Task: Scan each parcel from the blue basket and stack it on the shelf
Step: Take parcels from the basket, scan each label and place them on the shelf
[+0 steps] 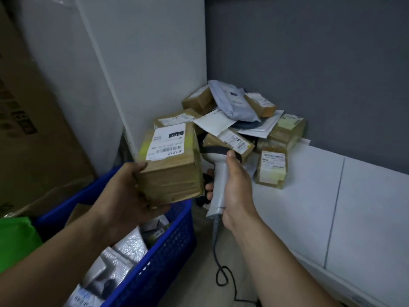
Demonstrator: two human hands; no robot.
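The left hand (130, 191) is gripping a box (170, 165), label up, above the basket (168, 244). The right hand (236, 189) is clasping the scanner (218, 173) by its handle, its head hidden behind the box. A loose heap of parcels (239, 127) is already lying on the shelf (332, 207). Several bags (124, 253) are waiting in the basket, so plenty seems left.

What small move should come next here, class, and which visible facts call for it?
Probably bring the scanner, gripped in the right hand, up over the brown box that the left hand holds. The box's white label faces upward, but the scanner's head sits beside the box's right edge, partly hidden behind it, so it likely cannot read the barcode yet.
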